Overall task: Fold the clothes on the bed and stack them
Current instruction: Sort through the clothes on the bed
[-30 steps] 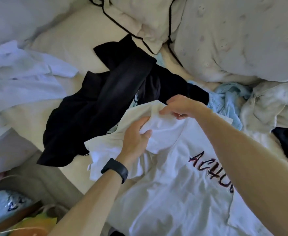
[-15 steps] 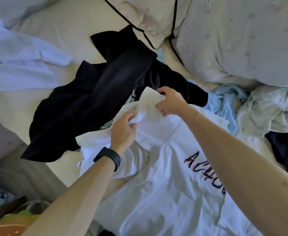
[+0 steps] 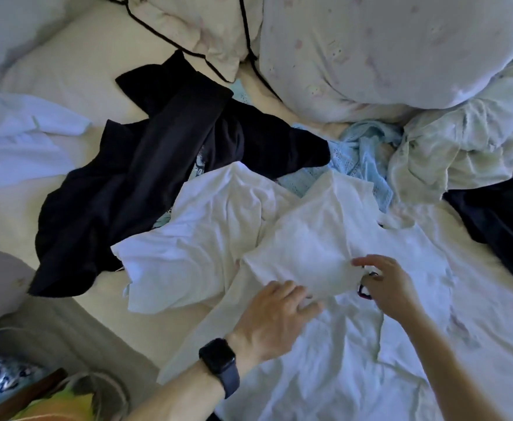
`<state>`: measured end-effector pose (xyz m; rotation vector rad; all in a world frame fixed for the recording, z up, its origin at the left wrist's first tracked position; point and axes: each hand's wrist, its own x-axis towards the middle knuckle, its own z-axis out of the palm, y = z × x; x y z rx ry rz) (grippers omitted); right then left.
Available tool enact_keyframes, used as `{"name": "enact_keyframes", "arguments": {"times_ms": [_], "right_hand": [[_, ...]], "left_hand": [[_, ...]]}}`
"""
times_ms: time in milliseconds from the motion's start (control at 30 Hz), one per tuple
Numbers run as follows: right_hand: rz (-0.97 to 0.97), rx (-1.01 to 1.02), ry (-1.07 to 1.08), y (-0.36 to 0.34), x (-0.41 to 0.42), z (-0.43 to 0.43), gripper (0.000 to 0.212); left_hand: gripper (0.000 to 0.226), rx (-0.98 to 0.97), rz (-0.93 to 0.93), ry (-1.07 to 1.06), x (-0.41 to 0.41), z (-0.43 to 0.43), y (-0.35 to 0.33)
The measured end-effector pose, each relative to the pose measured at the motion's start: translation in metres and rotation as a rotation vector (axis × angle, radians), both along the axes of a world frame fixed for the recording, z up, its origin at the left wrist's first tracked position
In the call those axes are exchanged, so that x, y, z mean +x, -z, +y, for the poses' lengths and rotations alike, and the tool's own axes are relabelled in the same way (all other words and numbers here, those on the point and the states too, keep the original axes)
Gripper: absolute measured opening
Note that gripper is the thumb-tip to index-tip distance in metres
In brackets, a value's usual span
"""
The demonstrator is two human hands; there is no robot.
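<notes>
Since the flap (image 3: pixel 304 247) was raised: it lies folded over the white T-shirt (image 3: pixel 325 375) lettering (image 3: pixel 365 292); first fold judged done.
Grip: left hand (image 3: pixel 276 311) presses flap flat; right hand (image 3: pixel 392 290) relaxed at flap edge, holding nothing.
Location: bed (image 3: pixel 76 74), 4 o'clock of black garment (image 3: pixel 127 192).
Long axis: collar 1 o'clock, hem 7 o'clock, judged.

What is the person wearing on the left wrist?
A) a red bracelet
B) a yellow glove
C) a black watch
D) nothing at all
C: a black watch is strapped on the wrist just behind the left hand, which rests flat on the white T-shirt.
</notes>
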<state>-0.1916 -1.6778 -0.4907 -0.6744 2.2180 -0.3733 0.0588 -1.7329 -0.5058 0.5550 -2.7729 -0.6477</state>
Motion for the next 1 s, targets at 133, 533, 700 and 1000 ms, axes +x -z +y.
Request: {"name": "enact_keyframes", "arguments": {"times_ms": [133, 533, 700, 1000], "right_hand": [[0.090, 0.010, 0.034, 0.027, -0.010, 0.016, 0.031], [-0.173, -0.123, 0.190, 0.055, -0.009, -0.140, 0.029], [-0.266, -0.294, 0.256, 0.065, -0.003, -0.175, 0.014], [-0.128, -0.266, 0.183, 0.076, 0.004, -0.179, 0.014]], "left_hand": [[0.061, 0.076, -0.162, 0.065, 0.005, 0.002, 0.023], [0.034, 0.712, -0.191, -0.639, 0.043, -0.063, 0.054], [0.022, 0.777, -0.195, -0.685, 0.052, -0.074, 0.063], [0.012, 0.720, -0.376, -0.547, 0.053, -0.079, 0.063]]}}
